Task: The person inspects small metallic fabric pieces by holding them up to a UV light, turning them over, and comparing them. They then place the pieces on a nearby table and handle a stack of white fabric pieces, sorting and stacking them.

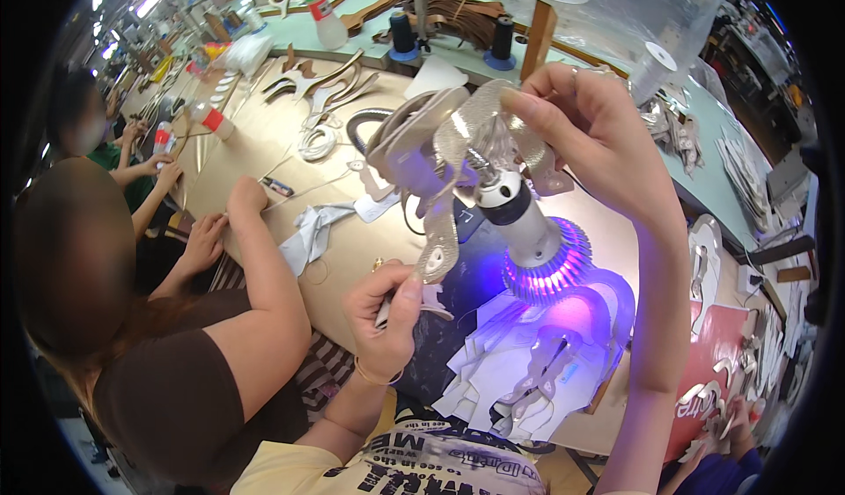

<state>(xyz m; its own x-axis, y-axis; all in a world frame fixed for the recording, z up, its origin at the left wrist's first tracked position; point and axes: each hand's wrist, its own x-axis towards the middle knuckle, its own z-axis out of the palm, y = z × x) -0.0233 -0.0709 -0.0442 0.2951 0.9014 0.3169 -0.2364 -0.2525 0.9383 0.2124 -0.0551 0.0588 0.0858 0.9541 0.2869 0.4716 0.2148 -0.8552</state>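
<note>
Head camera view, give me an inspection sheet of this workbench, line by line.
Surface: tan worktable, crowded.
Job's things: pale cut strap piece, held over a purple-lit lamp.
Clutter: white cut pieces, thread spools, red-capped bottles.
Fingers: left hand pinches the strap's lower end with a thin tool; right hand grips its top.
Cables: grey hose, white cord coil.
Surroundings: co-workers seated at left.

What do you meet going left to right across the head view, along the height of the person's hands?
Co-worker's brown-sleeved arm → left hand pinching a thin tool → silvery cut shoe piece → lamp with glowing purple ring → right hand holding the piece over the lamp → red sheet at the table's right edge.
</note>
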